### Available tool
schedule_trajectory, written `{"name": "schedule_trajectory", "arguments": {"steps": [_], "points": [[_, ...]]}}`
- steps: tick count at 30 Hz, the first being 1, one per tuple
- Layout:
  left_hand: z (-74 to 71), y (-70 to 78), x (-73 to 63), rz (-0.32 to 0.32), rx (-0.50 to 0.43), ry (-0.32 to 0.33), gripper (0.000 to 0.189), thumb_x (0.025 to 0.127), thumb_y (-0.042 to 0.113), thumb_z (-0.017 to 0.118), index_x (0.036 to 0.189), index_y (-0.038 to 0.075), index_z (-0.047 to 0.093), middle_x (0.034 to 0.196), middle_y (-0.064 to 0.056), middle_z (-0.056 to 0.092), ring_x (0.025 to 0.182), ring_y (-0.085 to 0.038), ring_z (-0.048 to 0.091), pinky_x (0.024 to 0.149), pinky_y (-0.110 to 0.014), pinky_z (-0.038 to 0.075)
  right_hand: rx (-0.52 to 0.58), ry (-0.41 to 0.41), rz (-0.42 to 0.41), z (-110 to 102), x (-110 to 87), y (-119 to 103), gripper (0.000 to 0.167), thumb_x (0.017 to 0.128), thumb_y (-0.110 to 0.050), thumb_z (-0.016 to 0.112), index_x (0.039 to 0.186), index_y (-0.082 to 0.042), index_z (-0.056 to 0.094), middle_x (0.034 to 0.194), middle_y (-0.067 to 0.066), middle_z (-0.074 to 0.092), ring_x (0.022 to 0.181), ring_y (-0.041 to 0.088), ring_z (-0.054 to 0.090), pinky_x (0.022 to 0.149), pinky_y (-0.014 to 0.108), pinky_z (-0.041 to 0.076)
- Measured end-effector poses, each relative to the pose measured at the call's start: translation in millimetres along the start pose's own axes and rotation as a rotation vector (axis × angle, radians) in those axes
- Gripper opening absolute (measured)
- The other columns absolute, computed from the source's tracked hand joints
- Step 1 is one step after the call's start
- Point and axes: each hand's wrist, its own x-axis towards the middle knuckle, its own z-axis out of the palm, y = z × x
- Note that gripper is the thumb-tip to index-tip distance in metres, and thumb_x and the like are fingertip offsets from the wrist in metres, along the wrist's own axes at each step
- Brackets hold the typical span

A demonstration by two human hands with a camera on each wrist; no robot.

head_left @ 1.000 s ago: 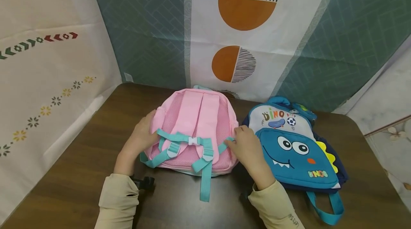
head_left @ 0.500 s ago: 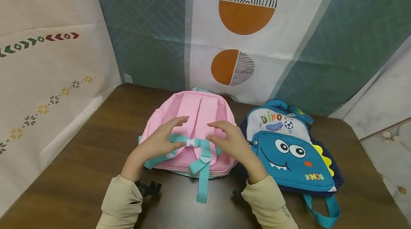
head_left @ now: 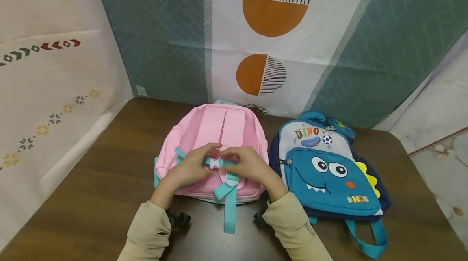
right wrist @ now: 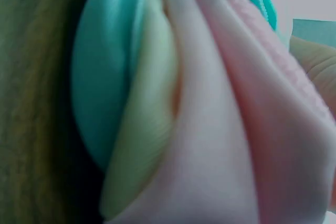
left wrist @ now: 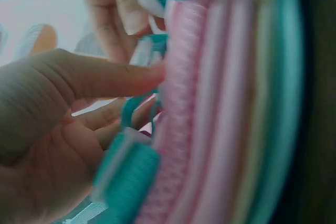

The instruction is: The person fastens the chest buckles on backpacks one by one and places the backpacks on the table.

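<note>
Curving left hand (head_left: 193,166) and right hand (head_left: 248,164) around buckle (head_left: 214,163) on pink backpack (head_left: 212,137) near far edge of surface (head_left: 91,188); whether pinching, cannot tell.

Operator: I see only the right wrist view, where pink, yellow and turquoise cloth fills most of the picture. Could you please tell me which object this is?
Observer: It is a pink backpack, lying back side up on the table.
Operator: Thank you. Which part of it is being worked on?
Observer: In the head view, the left hand and the right hand face each other at the white buckle.
Operator: Understood. Is anything else lying near?
Observer: Yes, a blue dinosaur backpack lies to the right of the pink one.
</note>
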Motion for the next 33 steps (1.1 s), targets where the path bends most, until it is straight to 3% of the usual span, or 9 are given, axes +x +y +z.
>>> {"name": "schedule_trajectory", "arguments": {"steps": [3,8,13,17,26,33], "points": [[2.9,-3.8,0.2,0.023,0.064,0.014,0.059,0.075,-0.011,0.064,0.131,0.004,0.048,0.113,-0.012,0.062,0.109,-0.027,0.058,0.077,-0.033,0.047,-0.029,0.013,-0.001,3,-0.3,1,0.034,0.078,-0.017,0.077,0.11,-0.01,0.07,0.101,0.001,0.071,0.093,0.012,0.063,0.083,0.034,0.05],[2.8,-4.8,-1.4,0.02,0.094,0.062,0.054,0.074,-0.015,0.06,0.125,0.003,0.054,0.107,-0.012,0.064,0.102,-0.027,0.06,0.079,-0.037,0.05,-0.082,0.012,-0.007,8,2.4,-1,0.036,0.077,-0.018,0.077,0.112,-0.012,0.069,0.103,0.0,0.07,0.094,0.012,0.063,0.083,0.031,0.05],[3.1,-5.5,-0.3,-0.027,0.177,0.113,0.04,0.074,-0.014,0.063,0.111,-0.001,0.064,0.103,-0.011,0.058,0.097,-0.027,0.057,0.084,-0.04,0.048,-0.128,0.004,-0.011,11,6.5,-4,0.032,0.08,-0.02,0.075,0.111,-0.012,0.07,0.104,-0.001,0.07,0.098,0.013,0.063,0.086,0.031,0.049],[4.7,-7.3,2.3,-0.036,0.241,0.112,0.029,0.075,-0.007,0.068,0.103,-0.001,0.069,0.099,-0.011,0.053,0.092,-0.026,0.053,0.083,-0.04,0.046,-0.156,0.015,0.003,10,5.1,-2,0.027,0.081,-0.02,0.074,0.107,-0.013,0.071,0.099,-0.001,0.07,0.094,0.012,0.063,0.084,0.03,0.05],[-6.1,-11.8,0.3,-0.03,0.167,0.047,0.026,0.077,0.01,0.076,0.102,0.005,0.069,0.099,-0.003,0.06,0.093,-0.021,0.057,0.085,-0.039,0.049,-0.135,0.015,-0.038,4,-1.0,4,0.026,0.082,-0.02,0.073,0.107,-0.014,0.07,0.099,-0.003,0.069,0.092,0.01,0.061,0.083,0.029,0.05],[-14.2,-13.3,-1.8,0.004,0.124,0.043,0.03,0.078,0.007,0.074,0.108,0.004,0.068,0.105,-0.006,0.067,0.098,-0.023,0.06,0.089,-0.042,0.048,-0.146,0.057,-0.027,-4,-5.1,2,0.026,0.081,-0.022,0.073,0.105,-0.014,0.071,0.097,-0.004,0.07,0.093,0.009,0.061,0.086,0.03,0.049]]}}
